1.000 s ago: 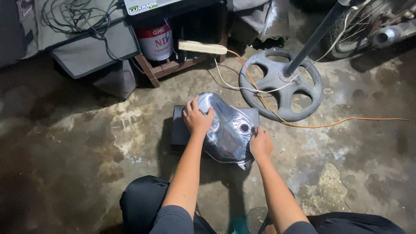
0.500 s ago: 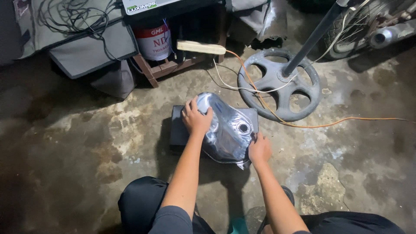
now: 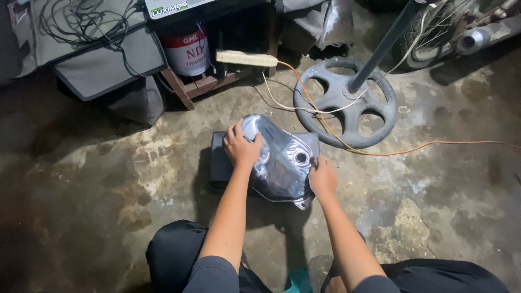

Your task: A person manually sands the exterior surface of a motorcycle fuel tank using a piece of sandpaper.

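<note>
Tank on dark block, mid-floor, likely raised for access | left hand flat on top, open, steadying | right hand at right edge by filler hole, grip unclear | fan base just behind

My left hand lies flat on the upper left of a shiny bare-metal fuel tank, fingers spread over its curve. My right hand presses against the tank's right edge, just beside the round filler hole. Under both hands the tank sits on a dark flat block on the stained concrete floor. Beyond my right hand stands a round fan base (an orange cable crosses it). Beyond my left, a red-and-white can.
</note>
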